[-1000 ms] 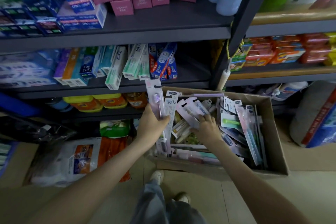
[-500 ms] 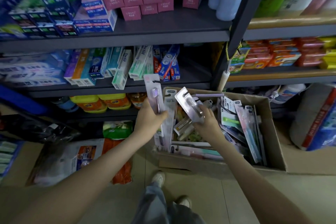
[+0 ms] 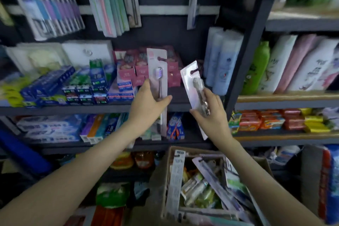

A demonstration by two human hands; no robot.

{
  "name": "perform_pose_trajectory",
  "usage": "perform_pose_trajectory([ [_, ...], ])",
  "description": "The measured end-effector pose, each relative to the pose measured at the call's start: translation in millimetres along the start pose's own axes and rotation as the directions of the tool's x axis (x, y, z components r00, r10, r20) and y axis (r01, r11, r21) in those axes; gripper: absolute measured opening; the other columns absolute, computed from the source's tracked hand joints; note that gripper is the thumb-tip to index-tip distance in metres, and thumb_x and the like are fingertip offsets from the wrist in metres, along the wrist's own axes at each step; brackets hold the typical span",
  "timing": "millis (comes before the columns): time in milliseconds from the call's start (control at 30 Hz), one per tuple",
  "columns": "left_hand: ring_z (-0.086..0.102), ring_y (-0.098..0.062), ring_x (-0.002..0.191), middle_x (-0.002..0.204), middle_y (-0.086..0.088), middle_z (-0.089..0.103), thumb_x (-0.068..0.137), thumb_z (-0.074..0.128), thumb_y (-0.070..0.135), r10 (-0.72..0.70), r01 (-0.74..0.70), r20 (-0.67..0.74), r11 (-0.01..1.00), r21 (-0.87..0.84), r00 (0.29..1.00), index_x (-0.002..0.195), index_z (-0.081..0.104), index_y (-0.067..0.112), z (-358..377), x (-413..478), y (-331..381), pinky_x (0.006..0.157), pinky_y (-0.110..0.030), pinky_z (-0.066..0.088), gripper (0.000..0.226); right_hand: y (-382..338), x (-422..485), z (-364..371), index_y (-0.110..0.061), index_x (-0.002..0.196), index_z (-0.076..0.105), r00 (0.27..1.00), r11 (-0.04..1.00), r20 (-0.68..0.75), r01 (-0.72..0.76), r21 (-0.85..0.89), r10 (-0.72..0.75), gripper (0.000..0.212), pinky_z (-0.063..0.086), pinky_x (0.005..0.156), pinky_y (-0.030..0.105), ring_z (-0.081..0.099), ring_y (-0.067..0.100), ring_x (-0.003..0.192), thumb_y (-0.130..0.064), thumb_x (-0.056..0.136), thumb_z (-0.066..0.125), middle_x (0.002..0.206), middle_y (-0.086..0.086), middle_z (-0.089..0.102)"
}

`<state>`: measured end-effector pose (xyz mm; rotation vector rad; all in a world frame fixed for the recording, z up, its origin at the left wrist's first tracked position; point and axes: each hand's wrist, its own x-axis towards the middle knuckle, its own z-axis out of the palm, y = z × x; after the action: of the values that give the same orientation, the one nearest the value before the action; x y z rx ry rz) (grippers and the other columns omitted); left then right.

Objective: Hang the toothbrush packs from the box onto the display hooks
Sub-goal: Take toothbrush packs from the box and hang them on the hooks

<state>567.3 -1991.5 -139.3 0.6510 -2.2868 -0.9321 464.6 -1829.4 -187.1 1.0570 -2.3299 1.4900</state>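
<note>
At the top rail: hanging toothbrush packs (image 3: 108, 0) fill several rows.
Left hand (image 3: 146, 104): fingers curled round a pink-carded pack (image 3: 157, 71), held upright, not yet hung.
Right hand (image 3: 211, 113): grips a silver-carded pack (image 3: 191, 82), tilted, not yet hung.
Cardboard box (image 3: 159, 180): many packs inside, so much likely remains.

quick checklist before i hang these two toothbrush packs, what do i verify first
1. Left hand grips the upright pack: ok.
2. Right hand grips the tilted pack: ok.
3. Hang holes at the top end of both packs: ok.
4. Tilted pack squared up for a hook: not ok, it leans left.
5. Free hook among the hanging packs: cannot tell, the hooks are blurred.
6. Both packs lifted clear of the box: ok.
</note>
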Motion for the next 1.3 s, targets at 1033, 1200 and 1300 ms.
perform_pose_trajectory([
  [1033,0.055,-0.021,0.091,0.117,-0.004,0.052,0.085,0.064,0.044,0.299,-0.296,-0.102,0.954,0.047,0.949,0.126,0.040,0.010,-95.6,226.3,80.6,0.070,-0.034,0.047,0.058,-95.2,319.2,-31.0,0.002,0.148,0.017,0.943,0.787,-0.332,-0.189,-0.587,-0.021,0.069,0.044,0.089,0.037,0.042,0.035,0.123,-0.023,0.096,0.054,0.140,0.020,0.037],
  [1200,0.056,-0.020,0.091,0.113,-0.001,0.055,0.085,0.064,0.044,0.277,-0.272,-0.146,0.961,0.052,0.950,0.125,0.041,0.013,-86.5,230.9,84.9,0.072,-0.035,0.050,0.056,-89.8,345.5,-19.3,0.005,0.142,0.025,0.950,0.827,-0.311,-0.181,-0.532,0.008,0.066,0.046,0.085,0.038,0.047,0.035,0.119,-0.028,0.094,0.057,0.137,0.021,0.038],
  [1300,0.058,-0.020,0.087,0.105,0.001,0.056,0.084,0.065,0.044,0.269,-0.262,-0.188,0.963,0.063,0.945,0.120,0.039,0.015,-84.3,231.2,87.0,0.073,-0.038,0.052,0.053,-84.0,359.1,-7.5,0.002,0.142,0.025,0.950,0.878,-0.312,-0.142,-0.456,-0.009,0.068,0.048,0.084,0.040,0.050,0.035,0.116,-0.025,0.092,0.061,0.136,0.019,0.036],
])
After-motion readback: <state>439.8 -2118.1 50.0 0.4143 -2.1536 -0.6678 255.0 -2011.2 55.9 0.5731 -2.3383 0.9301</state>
